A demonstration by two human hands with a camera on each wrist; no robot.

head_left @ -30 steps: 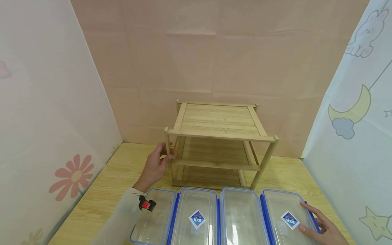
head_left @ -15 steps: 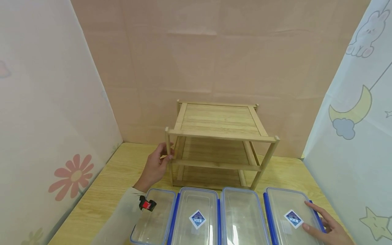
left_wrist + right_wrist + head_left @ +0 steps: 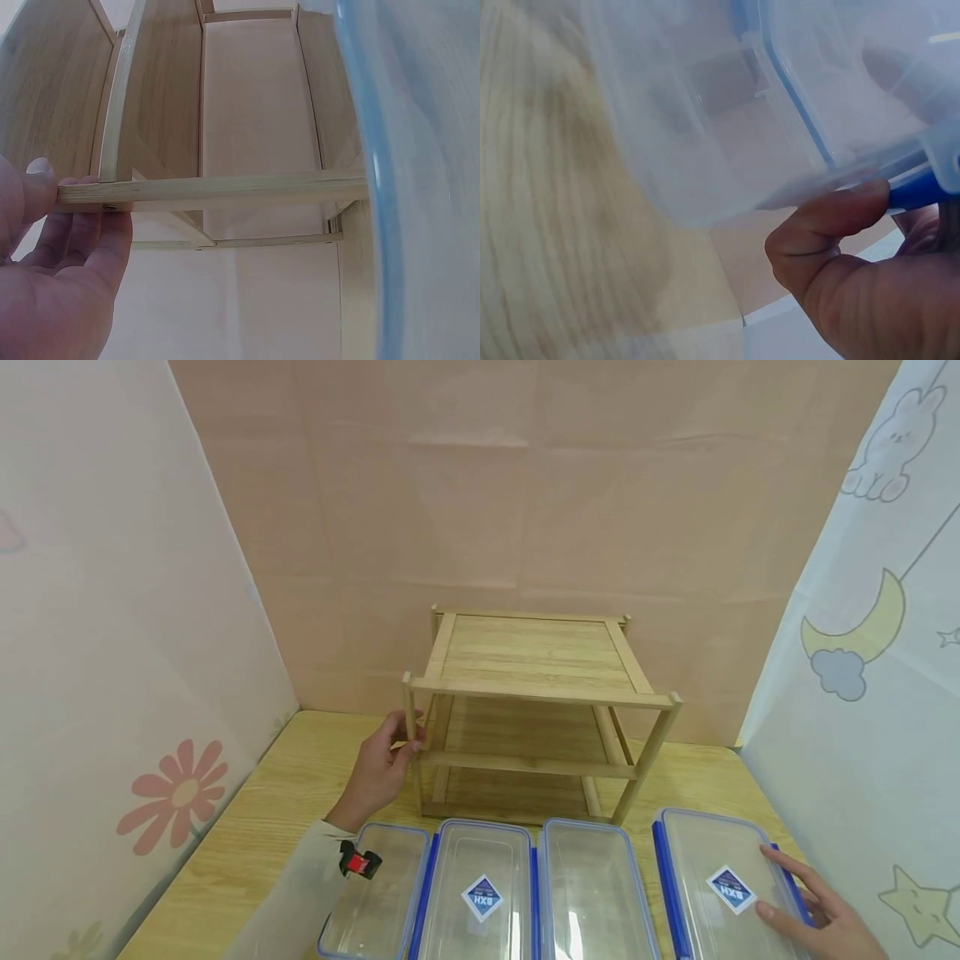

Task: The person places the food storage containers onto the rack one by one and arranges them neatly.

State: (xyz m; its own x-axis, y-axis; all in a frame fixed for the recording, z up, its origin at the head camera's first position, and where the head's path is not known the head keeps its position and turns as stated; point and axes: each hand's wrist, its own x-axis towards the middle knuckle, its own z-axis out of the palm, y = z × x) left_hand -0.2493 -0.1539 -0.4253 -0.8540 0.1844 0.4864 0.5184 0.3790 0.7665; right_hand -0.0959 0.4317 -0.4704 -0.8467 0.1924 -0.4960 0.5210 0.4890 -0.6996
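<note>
From the head view I am seeing the bottom edge cutting off the right box [image 3: 701,847], the two middle boxes [image 3: 480,856] and the right hand [image 3: 828,922], while the left sleeve [image 3: 292,893] is covering part of the leftmost box [image 3: 386,885]. On the left wrist feed, a blurred, blue-rimmed surface [image 3: 435,187] is hiding some of the rack [image 3: 262,188]. I am finding the smaller print on the right box's sticker [image 3: 731,890] too tiny to read.

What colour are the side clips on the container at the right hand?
Blue; the side clips show best in the head view.
</note>
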